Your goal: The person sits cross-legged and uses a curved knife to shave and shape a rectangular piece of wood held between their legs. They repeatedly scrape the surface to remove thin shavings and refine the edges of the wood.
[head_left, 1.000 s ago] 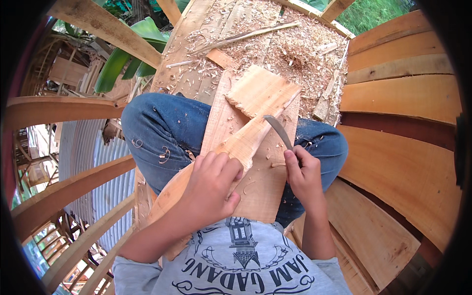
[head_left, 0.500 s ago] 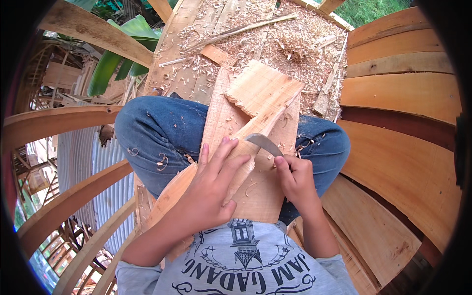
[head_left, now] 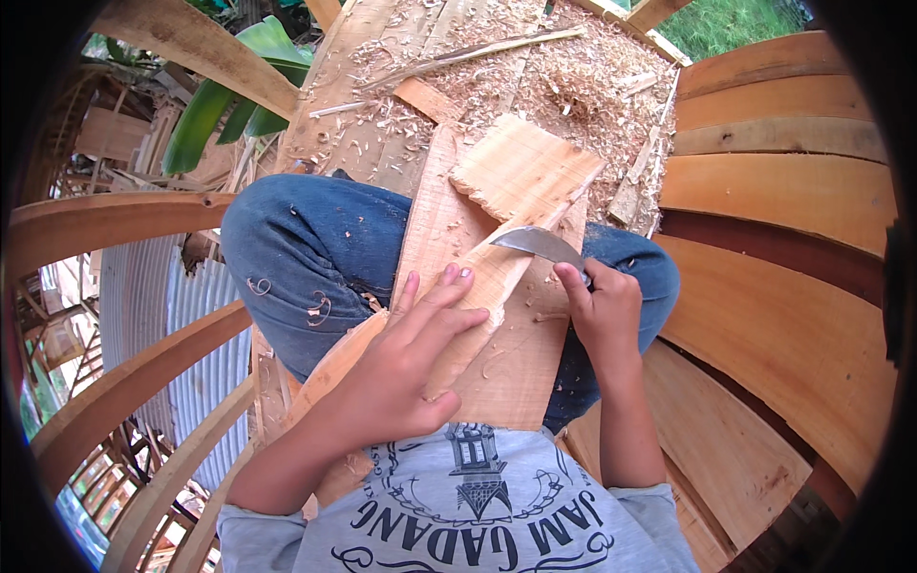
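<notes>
Across my lap rests a flat wooden board (head_left: 521, 368). On top of it slants a carved piece of pale wood (head_left: 525, 167), with a broad squarish end at the far side, a narrower waist and a wider part running back under my left arm. My left hand (head_left: 406, 353) lies over its near part, fingers stretched out and pressing on the wood. My right hand (head_left: 607, 301) is closed round the handle of a curved knife (head_left: 540, 243); the grip itself is mostly hidden by the fingers. The blade points left and touches or nearly touches the narrow waist.
Wood shavings (head_left: 573, 105) cover the plank floor ahead, with a long stick (head_left: 468, 57) and a small wood offcut (head_left: 428, 99) among them. Slatted wooden rails (head_left: 143, 368) stand on the left, and plank boards (head_left: 774, 334) line the right. My jeans-clad knees flank the board.
The knife and my right hand have moved forward and a little right along the carved piece. My left hand stays on the wood, nearly in place.
</notes>
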{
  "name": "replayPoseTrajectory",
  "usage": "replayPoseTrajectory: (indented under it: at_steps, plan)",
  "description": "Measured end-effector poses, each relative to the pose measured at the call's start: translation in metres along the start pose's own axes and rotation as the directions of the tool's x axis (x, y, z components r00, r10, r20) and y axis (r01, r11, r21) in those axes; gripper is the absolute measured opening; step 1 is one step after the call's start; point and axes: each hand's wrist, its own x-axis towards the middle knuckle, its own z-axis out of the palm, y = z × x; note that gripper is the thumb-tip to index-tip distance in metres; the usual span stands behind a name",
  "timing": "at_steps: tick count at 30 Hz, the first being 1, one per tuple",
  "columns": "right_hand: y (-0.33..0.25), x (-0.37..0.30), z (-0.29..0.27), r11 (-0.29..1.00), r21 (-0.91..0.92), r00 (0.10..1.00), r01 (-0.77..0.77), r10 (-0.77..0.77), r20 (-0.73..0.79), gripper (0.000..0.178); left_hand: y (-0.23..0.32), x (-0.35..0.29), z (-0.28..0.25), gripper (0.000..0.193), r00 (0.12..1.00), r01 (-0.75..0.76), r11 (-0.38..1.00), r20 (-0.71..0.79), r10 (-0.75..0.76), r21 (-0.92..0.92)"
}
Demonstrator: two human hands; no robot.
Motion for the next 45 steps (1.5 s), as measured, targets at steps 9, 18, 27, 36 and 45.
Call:
replayPoseTrajectory:
  at_steps: [9,18,27,36,45]
  plan:
    - [-0.026,-0.026,-0.008,0.972,0.233,0.982,0.002,-0.046,0.185,0.051,-0.002,0.001,-0.008,0.059,1.0,0.012,0.999,0.024,-0.011,-0.052]
    - [-0.008,-0.008,0.004,0.998,0.003,0.997,0.06,-0.06,0.038,0.056,-0.006,0.0,-0.004,0.059,1.0,0.003,0.999,-0.024,-0.004,-0.049]
    - [0.018,0.027,-0.004,0.992,-0.125,0.993,-0.018,0.003,-0.122,0.058,-0.006,0.0,-0.001,0.057,0.997,0.0,0.999,-0.071,-0.003,-0.054]
    - [-0.025,-0.02,-0.002,0.967,0.256,0.965,-0.016,-0.052,0.258,0.052,-0.007,0.003,-0.005,0.057,0.999,0.008,0.998,-0.034,-0.01,-0.068]
    - [0.006,0.011,0.011,0.988,-0.072,0.99,0.14,-0.141,-0.018,0.063,-0.007,0.005,-0.002,0.056,0.999,0.003,0.998,-0.044,-0.006,-0.057]
